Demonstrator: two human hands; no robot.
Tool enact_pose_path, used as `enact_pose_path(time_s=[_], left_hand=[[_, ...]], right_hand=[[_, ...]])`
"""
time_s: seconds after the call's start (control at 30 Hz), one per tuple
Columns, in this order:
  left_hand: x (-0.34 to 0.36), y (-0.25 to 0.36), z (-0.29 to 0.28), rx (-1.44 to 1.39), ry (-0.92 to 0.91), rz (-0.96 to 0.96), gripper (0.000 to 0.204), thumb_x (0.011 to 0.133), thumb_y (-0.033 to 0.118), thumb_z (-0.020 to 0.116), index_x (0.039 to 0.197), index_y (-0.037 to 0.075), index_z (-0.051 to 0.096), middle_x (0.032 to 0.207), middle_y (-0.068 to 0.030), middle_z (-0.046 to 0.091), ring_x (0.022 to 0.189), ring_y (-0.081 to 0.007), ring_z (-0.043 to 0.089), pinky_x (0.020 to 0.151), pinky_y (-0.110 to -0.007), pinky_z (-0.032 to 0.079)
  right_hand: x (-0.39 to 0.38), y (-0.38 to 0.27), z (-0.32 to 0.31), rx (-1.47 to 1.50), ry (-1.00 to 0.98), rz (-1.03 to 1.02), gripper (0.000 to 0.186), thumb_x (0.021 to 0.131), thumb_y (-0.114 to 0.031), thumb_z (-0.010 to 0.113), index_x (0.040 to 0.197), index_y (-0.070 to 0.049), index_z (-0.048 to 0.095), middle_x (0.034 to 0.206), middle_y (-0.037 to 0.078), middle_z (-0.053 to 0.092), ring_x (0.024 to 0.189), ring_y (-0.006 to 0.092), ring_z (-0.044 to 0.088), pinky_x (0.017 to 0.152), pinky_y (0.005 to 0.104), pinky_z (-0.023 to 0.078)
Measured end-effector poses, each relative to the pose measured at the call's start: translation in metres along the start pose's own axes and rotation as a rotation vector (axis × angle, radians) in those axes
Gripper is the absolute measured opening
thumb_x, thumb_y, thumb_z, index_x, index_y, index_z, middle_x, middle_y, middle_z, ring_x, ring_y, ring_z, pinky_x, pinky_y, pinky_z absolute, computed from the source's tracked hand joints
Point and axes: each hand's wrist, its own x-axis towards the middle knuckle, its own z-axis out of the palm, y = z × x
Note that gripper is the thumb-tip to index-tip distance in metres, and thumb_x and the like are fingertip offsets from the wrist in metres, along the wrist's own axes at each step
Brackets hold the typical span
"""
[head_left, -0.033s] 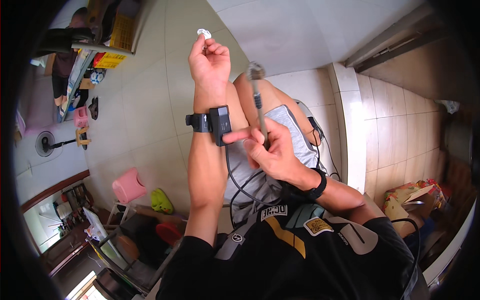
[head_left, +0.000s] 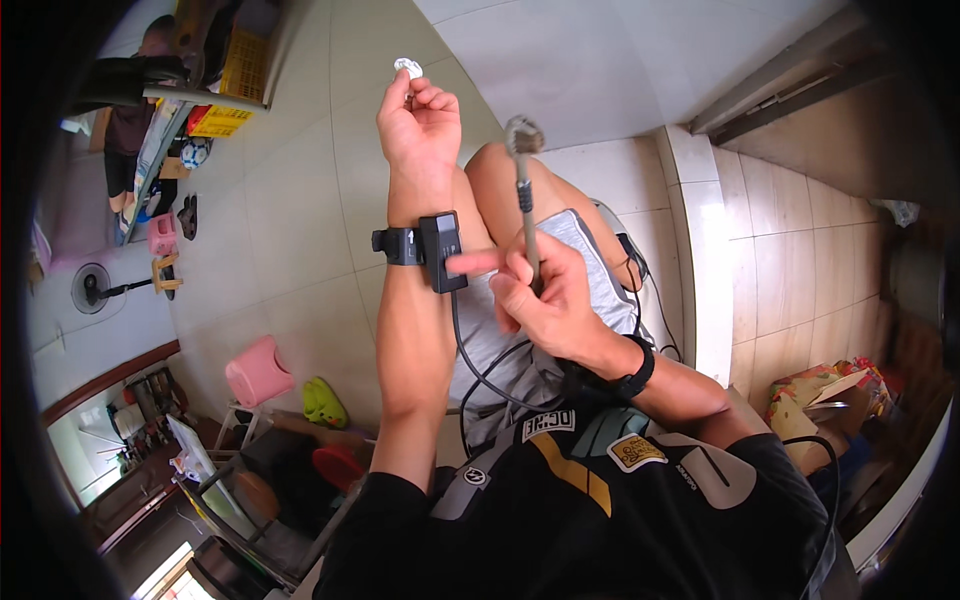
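My left hand [head_left: 425,125] is raised ahead of me, palm up. Its thumb and fingers pinch a small crumpled white thing [head_left: 407,68], which looks like paper or tissue. A black box-shaped device [head_left: 443,252] is strapped to my left forearm, with a cable running from it. My right hand [head_left: 550,300] is wrapped round a thin grey-brown stick [head_left: 530,228] held upright. The stick has a dark coiled band and a rounded, hooked-looking head, blurred. My right index finger points out to the left, its tip over or against the device; contact is unclear.
My knees and grey shorts [head_left: 590,260] lie below my hands. A white ledge [head_left: 697,250] runs along the right. On the left are a pink stool [head_left: 258,371], green clogs [head_left: 323,402] and a fan [head_left: 90,288]. A person [head_left: 125,140] is at the far left.
The stick's head has shifted slightly right and up, and my right hand a little to the right. My left hand looks the same.
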Motion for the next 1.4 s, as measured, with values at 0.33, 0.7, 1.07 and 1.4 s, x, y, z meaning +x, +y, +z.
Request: enact_pose_path(time_s=[0.33,0.7,1.07,1.4], left_hand=[[-0.005,0.002,0.000,-0.053,0.013,-0.002,0.010,0.097,0.013,0.063,0.093,0.004,0.059,0.076,-0.0019,0.058,0.061,-0.0107,0.048,0.056,-0.026,0.039],[-0.013,0.011,-0.010,-0.122,0.010,-0.023,0.008,0.096,0.012,0.063,0.095,0.005,0.060,0.076,-0.0008,0.058,0.062,-0.0103,0.049,0.056,-0.026,0.040],[-0.030,-0.010,-0.010,-0.239,0.063,-0.135,0.010,0.097,0.012,0.063,0.097,0.005,0.055,0.076,0.0000,0.054,0.061,-0.0093,0.048,0.055,-0.025,0.040],[-0.028,-0.005,0.001,-0.240,0.036,-0.164,0.011,0.097,0.013,0.064,0.096,0.004,0.057,0.076,0.0004,0.056,0.061,-0.0091,0.048,0.056,-0.025,0.040]], right_hand=[[0.000,0.010,-0.012,-0.009,0.118,-0.055,0.027,0.092,0.000,0.063,0.082,-0.010,0.039,0.085,0.006,0.066,0.079,0.0078,0.059,0.069,0.0238,0.047],[0.003,0.032,0.009,-0.164,0.035,0.009,0.045,0.078,0.000,0.082,0.080,-0.011,0.038,0.085,0.000,0.058,0.072,0.0031,0.053,0.059,0.0215,0.045],[-0.006,0.030,0.030,0.022,0.118,0.003,0.038,0.085,0.001,0.074,0.084,-0.010,0.038,0.081,-0.005,0.045,0.071,0.0020,0.042,0.060,0.0194,0.038],[-0.008,0.031,0.030,0.065,0.025,0.003,0.035,0.082,0.009,0.070,0.088,-0.009,0.040,0.083,-0.003,0.049,0.075,0.0030,0.044,0.065,0.0207,0.040]])
